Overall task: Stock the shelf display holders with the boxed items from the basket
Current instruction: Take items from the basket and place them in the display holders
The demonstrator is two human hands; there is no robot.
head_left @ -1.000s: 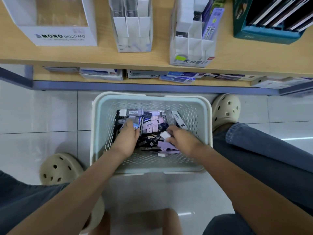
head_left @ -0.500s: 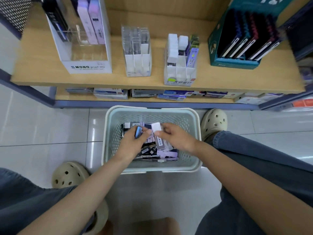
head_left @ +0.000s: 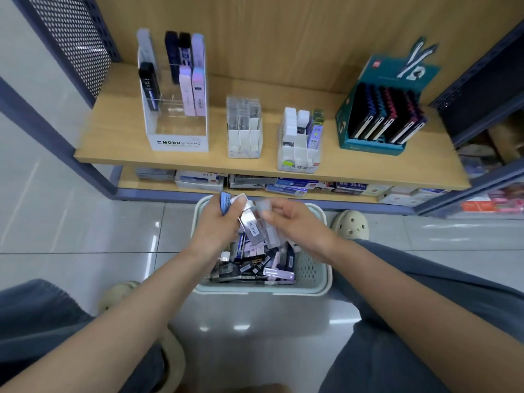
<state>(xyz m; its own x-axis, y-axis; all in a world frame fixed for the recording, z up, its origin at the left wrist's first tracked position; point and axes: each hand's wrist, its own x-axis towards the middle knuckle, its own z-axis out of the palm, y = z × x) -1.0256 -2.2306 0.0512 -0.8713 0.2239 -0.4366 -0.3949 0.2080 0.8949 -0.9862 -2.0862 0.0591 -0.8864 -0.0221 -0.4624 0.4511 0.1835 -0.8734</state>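
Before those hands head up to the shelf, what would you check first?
1. Left hand grips a blue box: ok.
2. Right hand pinches a clear box: ok, though blurred.
3. MONO holder has free room in its front part: ok.
4. Which holder suits the held boxes: cannot tell.
5. Way from basket up to shelf unobstructed: ok.

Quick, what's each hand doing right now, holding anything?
Left hand: grips a few small boxes, one of them blue.
Right hand: pinches a pale box, which is too blurred to tell more.
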